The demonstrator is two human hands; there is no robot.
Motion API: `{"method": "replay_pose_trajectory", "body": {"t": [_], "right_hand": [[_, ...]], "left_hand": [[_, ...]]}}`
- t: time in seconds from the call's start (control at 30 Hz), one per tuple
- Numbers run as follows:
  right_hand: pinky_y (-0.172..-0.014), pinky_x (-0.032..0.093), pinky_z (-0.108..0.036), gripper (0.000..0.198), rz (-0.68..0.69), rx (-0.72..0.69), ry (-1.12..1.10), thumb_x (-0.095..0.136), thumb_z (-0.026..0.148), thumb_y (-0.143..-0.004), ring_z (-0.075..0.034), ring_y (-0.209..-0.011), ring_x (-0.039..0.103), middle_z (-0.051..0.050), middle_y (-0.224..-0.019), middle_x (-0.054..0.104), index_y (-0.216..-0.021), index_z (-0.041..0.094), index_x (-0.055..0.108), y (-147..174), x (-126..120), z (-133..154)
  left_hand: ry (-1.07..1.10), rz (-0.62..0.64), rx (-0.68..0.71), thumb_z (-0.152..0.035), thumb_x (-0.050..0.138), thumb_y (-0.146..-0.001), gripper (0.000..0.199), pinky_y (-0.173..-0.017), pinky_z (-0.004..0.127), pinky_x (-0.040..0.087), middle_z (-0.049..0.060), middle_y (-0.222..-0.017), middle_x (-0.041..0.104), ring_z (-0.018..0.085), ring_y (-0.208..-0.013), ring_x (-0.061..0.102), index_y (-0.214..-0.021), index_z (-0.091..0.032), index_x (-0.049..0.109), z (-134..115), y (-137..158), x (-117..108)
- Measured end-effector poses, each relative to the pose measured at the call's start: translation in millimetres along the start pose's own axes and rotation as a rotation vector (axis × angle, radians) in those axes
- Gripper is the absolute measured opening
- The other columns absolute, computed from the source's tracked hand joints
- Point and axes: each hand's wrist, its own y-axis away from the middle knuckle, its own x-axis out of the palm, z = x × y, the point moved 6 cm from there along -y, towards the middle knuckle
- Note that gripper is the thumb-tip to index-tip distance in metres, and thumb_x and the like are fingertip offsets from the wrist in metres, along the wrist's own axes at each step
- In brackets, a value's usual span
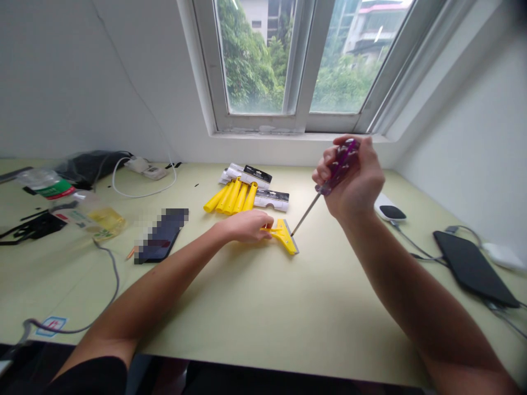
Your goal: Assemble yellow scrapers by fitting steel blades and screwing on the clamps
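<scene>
1. Left hand (247, 224): fingers clamped on a yellow scraper (284, 237), on or just over the surface (304, 318);
2. Right hand (357, 181): fingers wrapped round a purple-handled screwdriver (323, 190); its shaft slants down to the scraper's blade edge, contact unclear;
3. Yellow handles (234, 197) lie just beyond.

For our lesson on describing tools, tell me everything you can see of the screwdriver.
The screwdriver has a purple, glossy handle, perhaps see-through plastic, and a long, straight, metallic-looking shaft. The right hand grips the handle, partly covering it. It is tilted, handle up, shaft slanting down and leftward in the picture to the grey edge of the yellow scraper. Tip shape and contact are hard to tell.
</scene>
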Motion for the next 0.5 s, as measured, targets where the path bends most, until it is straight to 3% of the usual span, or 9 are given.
{"method": "replay_pose_trajectory", "body": {"t": [0.17, 0.37, 0.5], "right_hand": [[-0.038, 0.027, -0.024, 0.035, 0.024, -0.052, 0.094, 0.045, 0.06, -0.086, -0.009, -0.041, 0.037, 0.005, -0.061, 0.042, -0.082, 0.025, 0.049, -3, -3, 12], [-0.036, 0.024, -0.023, 0.026, 0.199, -0.058, 0.245, 0.052, 0.049, -0.089, -0.008, -0.039, 0.036, 0.006, -0.058, 0.043, -0.083, 0.023, 0.049, 1, 5, 7], [-0.047, 0.031, -0.024, 0.024, 0.426, -0.031, 0.687, 0.065, 0.043, -0.081, -0.008, -0.048, 0.041, 0.006, -0.057, 0.046, -0.084, 0.02, 0.057, 4, 11, -2]], "left_hand": [[-0.013, -0.024, -0.01, -0.038, 0.057, -0.088, 0.018, -0.064, 0.025, 0.035, 0.004, -0.093, 0.06, 0.017, -0.084, 0.054, -0.09, -0.02, 0.057, -3, 7, -11], [-0.024, 0.016, -0.05, -0.04, 0.053, -0.089, 0.021, -0.064, 0.026, 0.035, 0.004, -0.092, 0.06, 0.018, -0.082, 0.054, -0.091, -0.02, 0.058, 0, 10, -14], [-0.038, -0.008, -0.054, -0.04, 0.053, -0.089, 0.02, -0.063, 0.026, 0.034, 0.004, -0.09, 0.059, 0.018, -0.081, 0.054, -0.088, -0.02, 0.057, 0, 10, -18]]}}
